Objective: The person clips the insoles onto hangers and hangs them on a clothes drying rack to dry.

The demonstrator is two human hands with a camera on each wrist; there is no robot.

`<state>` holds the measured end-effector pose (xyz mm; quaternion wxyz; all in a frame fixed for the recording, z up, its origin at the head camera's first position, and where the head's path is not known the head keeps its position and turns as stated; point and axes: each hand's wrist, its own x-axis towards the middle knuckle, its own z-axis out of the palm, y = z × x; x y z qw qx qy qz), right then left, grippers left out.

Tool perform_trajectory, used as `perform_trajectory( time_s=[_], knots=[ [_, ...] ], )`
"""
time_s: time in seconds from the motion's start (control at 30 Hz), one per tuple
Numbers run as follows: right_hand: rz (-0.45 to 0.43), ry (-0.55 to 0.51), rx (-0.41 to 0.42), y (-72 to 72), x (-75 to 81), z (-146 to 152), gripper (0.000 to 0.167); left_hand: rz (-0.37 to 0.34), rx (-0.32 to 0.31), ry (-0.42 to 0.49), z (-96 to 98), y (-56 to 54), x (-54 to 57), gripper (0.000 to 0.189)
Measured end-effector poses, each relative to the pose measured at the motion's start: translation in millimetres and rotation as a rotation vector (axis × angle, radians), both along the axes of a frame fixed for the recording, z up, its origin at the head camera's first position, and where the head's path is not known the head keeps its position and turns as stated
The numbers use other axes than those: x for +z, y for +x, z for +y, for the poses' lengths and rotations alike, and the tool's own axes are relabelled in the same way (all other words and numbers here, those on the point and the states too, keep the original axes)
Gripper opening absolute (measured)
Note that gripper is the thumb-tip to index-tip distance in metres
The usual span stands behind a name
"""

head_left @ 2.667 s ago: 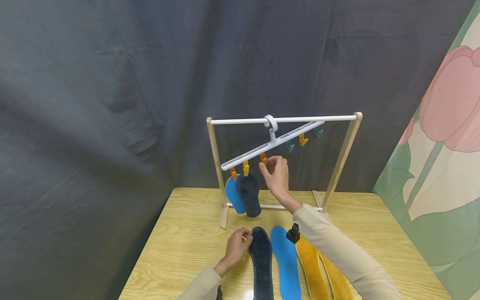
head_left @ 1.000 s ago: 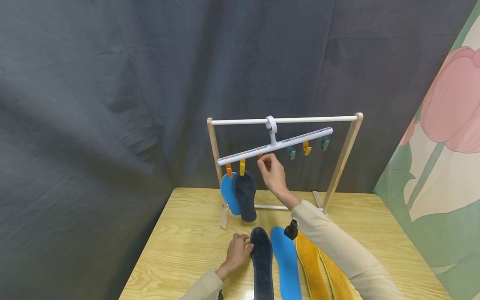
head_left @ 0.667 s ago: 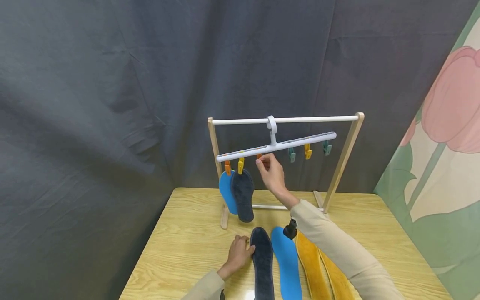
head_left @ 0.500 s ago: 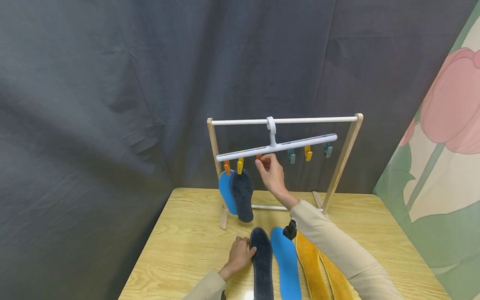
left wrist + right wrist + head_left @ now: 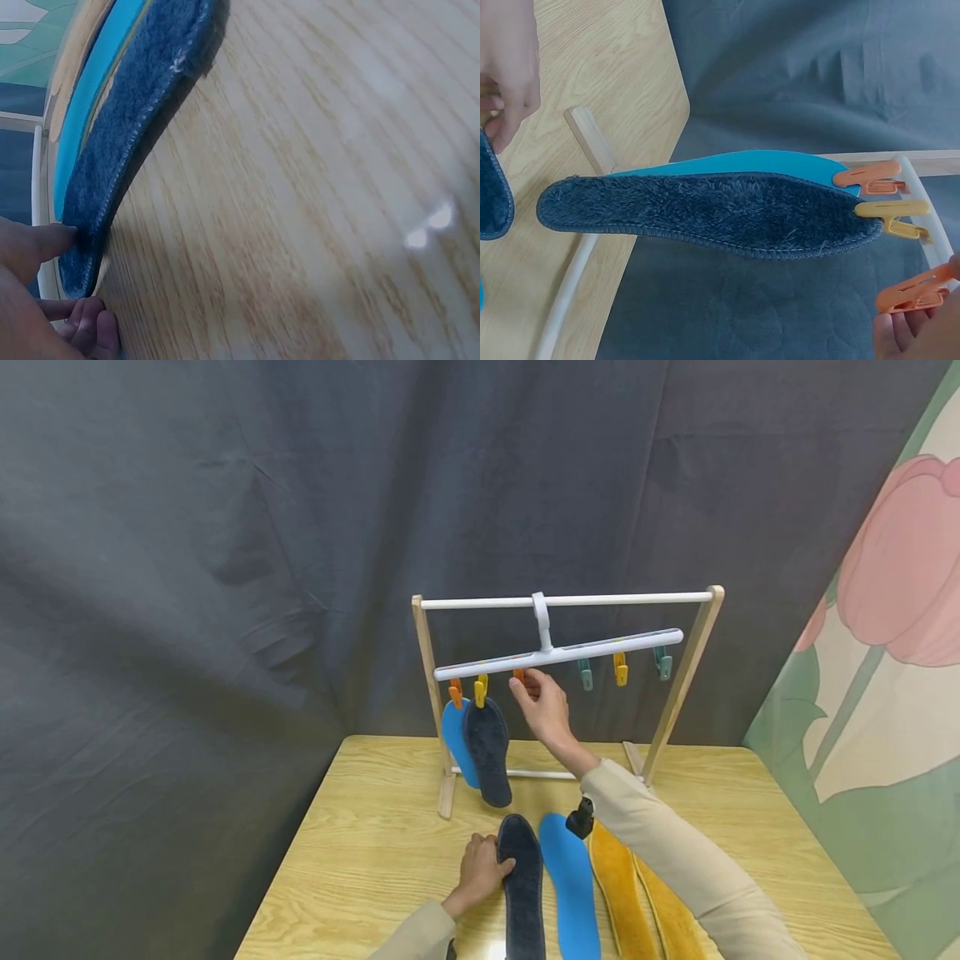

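On the table lies a dark blue fuzzy insole (image 5: 522, 885). My left hand (image 5: 480, 870) is at its far end, thumb on top and fingertips at the edge, as the left wrist view shows. My right hand (image 5: 549, 710) pinches an orange clip (image 5: 911, 292) on the white hanger (image 5: 562, 654), the third from the left. Beside that clip, another dark insole (image 5: 712, 214) hangs from a yellow clip (image 5: 892, 210). A blue insole (image 5: 456, 739) hangs behind it from an orange clip (image 5: 456, 693).
A wooden rack (image 5: 426, 652) with a white top rod (image 5: 622, 599) carries the hanger. Green clips (image 5: 586, 675) and a yellow clip (image 5: 620, 668) hang on its right half. A blue insole (image 5: 570, 885) and two yellow insoles (image 5: 622, 893) lie on the table (image 5: 375, 860).
The hanger has swung, its right end coming lower and further right. My right hand has stayed at the orange clip. My left hand has moved slightly, its thumb now over the dark insole.
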<state>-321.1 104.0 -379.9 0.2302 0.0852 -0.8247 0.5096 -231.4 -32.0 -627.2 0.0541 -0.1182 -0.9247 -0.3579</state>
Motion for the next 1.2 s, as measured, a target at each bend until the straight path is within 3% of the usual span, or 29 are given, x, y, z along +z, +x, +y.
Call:
perform_trajectory(
  time_s=[0.23, 0.43, 1.03, 1.2],
  knots=[
    [0.002, 0.039, 0.01, 0.9, 1.6, 2.7, 0.037, 0.062, 0.019, -0.025, 1.2, 1.2, -2.9, 0.047],
    [-0.016, 0.047, 0.035, 1.4, 2.4, 4.1, 0.038, 0.075, 0.014, -0.04, 1.1, 4.6, -0.8, 0.047],
    [-0.064, 0.079, 0.086, 3.6, 6.5, 7.3, 0.04, 0.024, 0.038, 0.019, 3.3, 7.3, 8.0, 0.046],
    [-0.077, 0.081, 0.089, 3.6, 7.9, 8.2, 0.041, 0.015, 0.073, 0.048, 4.9, 6.7, 5.1, 0.047]
  ],
)
